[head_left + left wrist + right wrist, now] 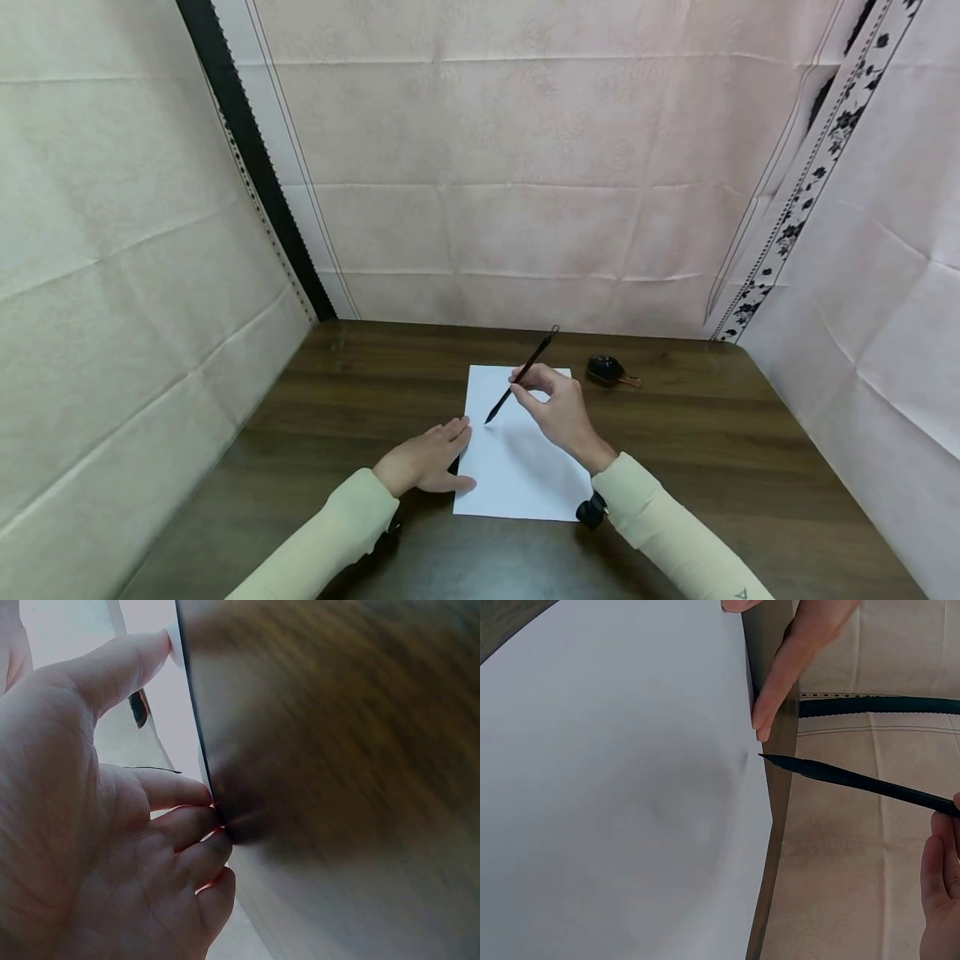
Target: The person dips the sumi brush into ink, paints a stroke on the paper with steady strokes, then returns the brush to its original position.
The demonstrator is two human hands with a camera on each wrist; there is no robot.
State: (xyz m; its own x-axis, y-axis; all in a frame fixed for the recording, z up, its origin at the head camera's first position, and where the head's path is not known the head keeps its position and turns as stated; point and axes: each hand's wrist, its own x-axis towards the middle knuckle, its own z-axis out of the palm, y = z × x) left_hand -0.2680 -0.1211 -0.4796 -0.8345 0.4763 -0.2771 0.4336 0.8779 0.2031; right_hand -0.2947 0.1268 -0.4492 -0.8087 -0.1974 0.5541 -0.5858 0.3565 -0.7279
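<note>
Pale, creased cloth walls [525,150] enclose the scene on three sides, with a black band [255,150] running down the upper left of the frame and a dark floral border [792,221] down the upper right. Below them we see a brown wood table [337,392] filling the lower middle.

On it, just below the frame's centre, lies a white sheet of paper [517,492]. At its left edge, the left hand [429,460] lies flat, fingers straight, thumb apart from them and resting on the sheet. The right hand [558,412] reaches over the sheet from the lower right, pinching a slim black brush [535,356] between thumb and fingers.

The brush slants, its looped end towards the top of the frame and its pointed tip down at the sheet's left side. In the right wrist view we make out a small shadow beside that tip, which looks just clear of the sheet.

The right hand hides part of the sheet's upper right, and a black wrist device [591,512] covers its lower right corner. Near the upper right corner sits a glossy black object [603,369] with a brownish tail; we cannot tell what it is.
</note>
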